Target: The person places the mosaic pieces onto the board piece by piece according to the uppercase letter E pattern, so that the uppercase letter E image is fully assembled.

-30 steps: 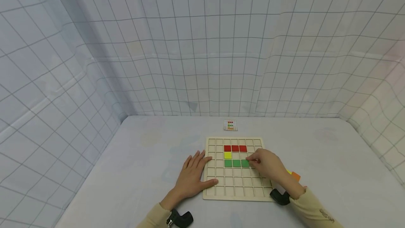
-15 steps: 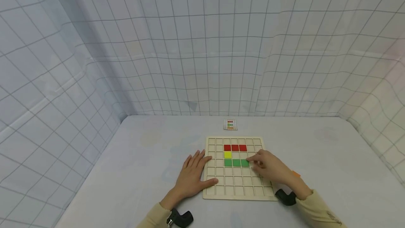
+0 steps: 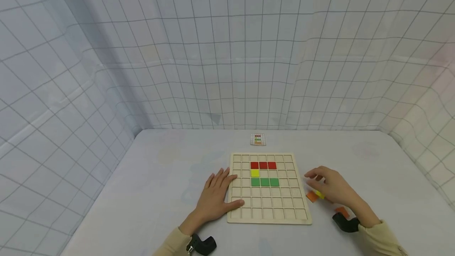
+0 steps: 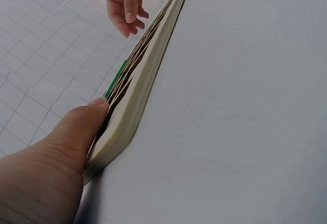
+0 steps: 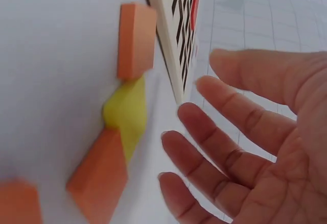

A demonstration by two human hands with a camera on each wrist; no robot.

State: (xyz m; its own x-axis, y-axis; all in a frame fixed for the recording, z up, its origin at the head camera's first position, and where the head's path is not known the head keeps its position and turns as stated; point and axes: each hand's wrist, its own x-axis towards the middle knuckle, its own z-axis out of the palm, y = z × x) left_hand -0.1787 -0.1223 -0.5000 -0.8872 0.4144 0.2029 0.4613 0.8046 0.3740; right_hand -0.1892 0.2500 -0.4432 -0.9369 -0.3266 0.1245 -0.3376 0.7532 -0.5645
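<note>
A pale wooden grid board lies flat on the table. Set in its cells are red tiles, a yellow tile and green tiles. My left hand rests on the board's left edge with fingers spread; its thumb lies over the rim in the left wrist view. Off the board's right side, my right hand hovers with nothing in its fingers. Beside and below it are a loose yellow tile and several orange tiles, partly covered by the hand in the head view.
A small pattern card lies behind the board. White grid-lined cloth hangs at the back and on both sides. Black wrist devices sit on both forearms.
My right hand has left the rightmost green tile and moved right, off the board, to the loose tiles. The left hand stays in place.
</note>
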